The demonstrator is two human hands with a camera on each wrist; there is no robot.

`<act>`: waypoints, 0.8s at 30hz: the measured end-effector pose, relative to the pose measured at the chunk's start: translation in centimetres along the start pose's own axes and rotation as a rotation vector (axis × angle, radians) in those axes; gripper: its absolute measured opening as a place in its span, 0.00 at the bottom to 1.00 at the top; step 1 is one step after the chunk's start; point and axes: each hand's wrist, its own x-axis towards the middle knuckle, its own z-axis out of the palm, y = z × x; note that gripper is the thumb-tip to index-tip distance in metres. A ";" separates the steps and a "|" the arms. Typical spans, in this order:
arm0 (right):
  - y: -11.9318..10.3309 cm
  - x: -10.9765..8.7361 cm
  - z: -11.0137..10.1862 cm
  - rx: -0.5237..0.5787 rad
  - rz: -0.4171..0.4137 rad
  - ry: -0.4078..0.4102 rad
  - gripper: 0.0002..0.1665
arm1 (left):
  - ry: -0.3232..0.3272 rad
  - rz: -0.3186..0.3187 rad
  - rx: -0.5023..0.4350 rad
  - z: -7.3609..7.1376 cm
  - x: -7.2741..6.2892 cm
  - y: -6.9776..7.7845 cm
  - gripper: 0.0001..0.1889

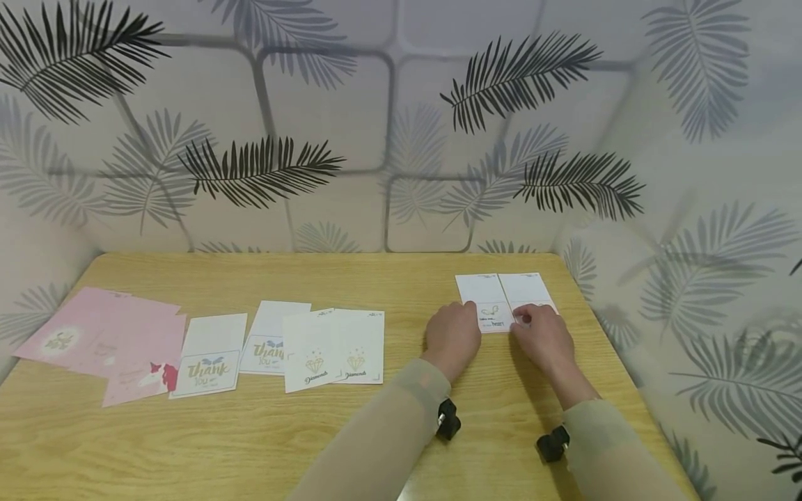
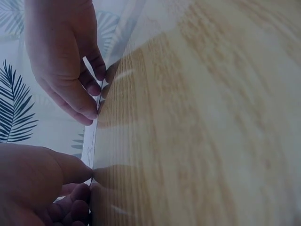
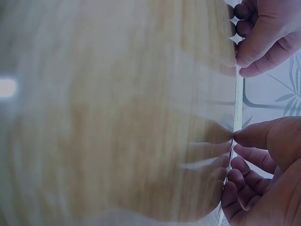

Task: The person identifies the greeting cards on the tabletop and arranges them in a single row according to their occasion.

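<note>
Two white greeting cards lie side by side at the table's back right. On the left card [image 1: 495,319] are a gold drawing and dark lettering low down; the right card [image 1: 521,287] is partly covered by a hand. My left hand [image 1: 452,341] grips the left card at its lower left corner, fingers curled. At its lower right corner my right hand [image 1: 546,341] pinches the same card with thumb and fingertips, its back over the right card. Seen low from the right wrist, the left hand [image 3: 265,35] and right hand [image 3: 268,174] both have fingertips down at the tabletop along the card's edge.
Several pink cards [image 1: 134,334] overlap at the table's left. Beside them lie two white "Thank You" cards [image 1: 219,334], then two overlapping "Diamonds" cards [image 1: 363,341] near the middle. A leaf-patterned wall [image 1: 432,139] closes off the back and right of the wooden table [image 1: 188,452].
</note>
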 end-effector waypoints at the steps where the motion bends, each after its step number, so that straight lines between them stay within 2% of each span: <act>1: 0.0 0.0 0.0 -0.001 0.000 0.000 0.24 | 0.003 0.000 0.001 0.1 0.0 0.0 0.07; 24: -0.1 -0.2 0.2 -0.009 -0.008 0.014 0.23 | 0.025 0.008 -0.014 0.4 -0.1 -0.2 0.07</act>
